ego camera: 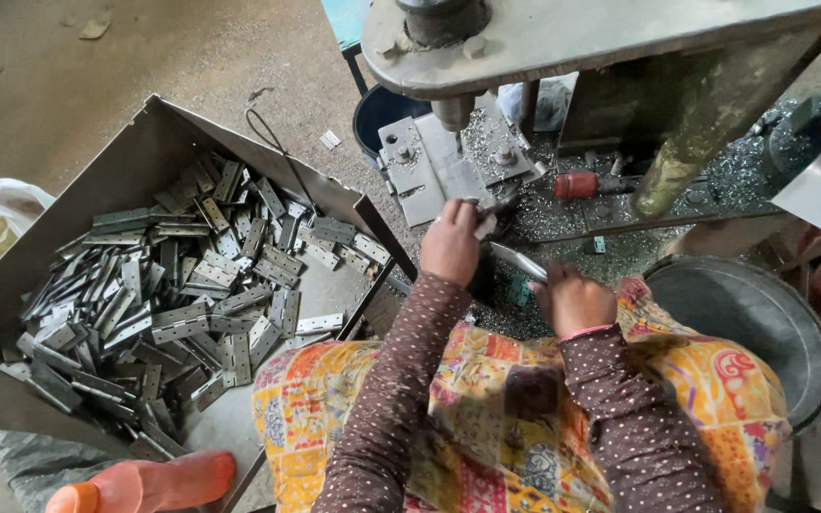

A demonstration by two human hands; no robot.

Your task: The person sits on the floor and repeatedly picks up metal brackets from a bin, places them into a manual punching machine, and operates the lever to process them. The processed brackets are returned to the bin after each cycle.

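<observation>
Lighting and picture quality: even, soft daylight, moderately bright
Faint shadows beneath the grey steel press head (563, 38); dull sheen on the heaped grey metal hinge plates (173, 285); wide-angle bending at edges; corners slightly soft

The metal tray (135, 161) is dull grey, and the hinge plates (192, 285) heaped in it are a paler silver-grey. Below the tray an orange plastic bottle (144, 484) lies on the brown floor (68, 85), and to its right the lap cloth (486, 418) is yellow with red, orange and blue patchwork print under brown sleeves (401, 380) dotted white. Further right of the tray sit a red-handled tool (577, 184) and a dark grey round basin (762, 323).
</observation>
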